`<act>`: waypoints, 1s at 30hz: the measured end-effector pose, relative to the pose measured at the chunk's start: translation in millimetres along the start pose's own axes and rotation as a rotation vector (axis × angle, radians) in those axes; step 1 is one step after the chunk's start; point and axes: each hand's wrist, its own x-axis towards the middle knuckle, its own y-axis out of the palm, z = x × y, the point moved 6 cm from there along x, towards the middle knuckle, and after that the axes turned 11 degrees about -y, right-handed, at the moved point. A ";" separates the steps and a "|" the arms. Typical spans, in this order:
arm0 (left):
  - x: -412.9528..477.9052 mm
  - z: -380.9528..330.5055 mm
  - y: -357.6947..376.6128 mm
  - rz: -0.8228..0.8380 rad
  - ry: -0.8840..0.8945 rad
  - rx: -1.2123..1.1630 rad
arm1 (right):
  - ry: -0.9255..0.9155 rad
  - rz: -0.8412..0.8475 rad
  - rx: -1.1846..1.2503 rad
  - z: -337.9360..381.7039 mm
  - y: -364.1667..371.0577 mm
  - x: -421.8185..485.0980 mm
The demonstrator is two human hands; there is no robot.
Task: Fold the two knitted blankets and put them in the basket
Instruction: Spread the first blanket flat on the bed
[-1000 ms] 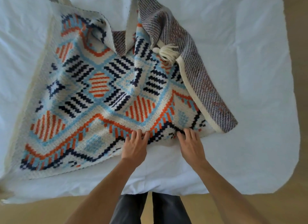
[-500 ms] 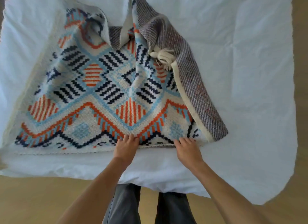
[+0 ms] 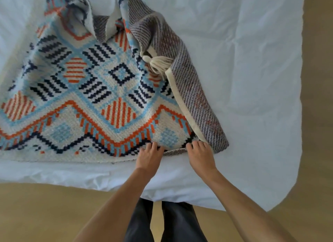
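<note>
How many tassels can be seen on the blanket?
1: a cream tassel at the folded-over corner of the patterned knitted blanket. Others may be hidden.

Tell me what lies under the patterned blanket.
A white bedsheet shows round the patterned blanket, which rests on it. A grey woven layer peeks out under its near edge between the left hand and right hand. Anything beneath its middle is covered.
</note>
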 end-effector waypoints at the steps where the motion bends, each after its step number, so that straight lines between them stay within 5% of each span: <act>1: -2.4 -1.3 3.5 0.023 0.006 0.008 | -0.004 0.001 0.021 2.6 2.0 -2.7; 9: 5.0 -18.4 -12.6 0.193 0.076 -0.120 | 0.075 0.030 0.102 -19.2 7.5 -32.4; 18: 19.7 -112.0 -38.2 0.094 0.223 -0.123 | 0.335 0.164 0.027 -134.4 19.5 -61.1; 26: 42.3 -118.1 -49.2 0.013 0.147 -0.131 | 0.171 -0.031 0.084 -167.2 20.7 -78.9; 30: 50.6 -107.2 -52.4 0.038 0.046 -0.130 | 0.231 -0.073 0.107 -173.4 20.9 -88.3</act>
